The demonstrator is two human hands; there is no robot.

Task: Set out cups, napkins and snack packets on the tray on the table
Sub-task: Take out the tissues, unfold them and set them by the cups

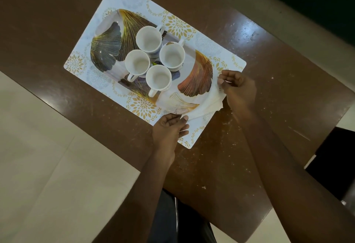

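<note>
The tray (pixel 107 50), printed with gold-lined ginkgo leaves, lies on a white placemat (pixel 172 23) with gold flower prints, and the placemat lies flat on the brown bench (pixel 57 21).

From your head camera, four white cups stand upright and empty near the tray's middle, grouped close together: the far cup (pixel 148 38), the right cup (pixel 172 54), the left cup (pixel 137 62) and the near cup (pixel 158 77). Something small, green and yellow shows in the gap between them, too hidden to tell what it is.

A white paper napkin (pixel 207 106) lies at the tray's near right corner, partly over the rim and partly on the placemat. Your left hand (pixel 170 127) pinches the napkin's near corner, thumb on top and fingers curled below. Your right hand (pixel 239 87) pinches its far edge beside the orange leaf print, fingertips drawn together on the paper. Both forearms reach over the bench's near edge. Pale tiled floor (pixel 48 156) shows to the left of the bench.
</note>
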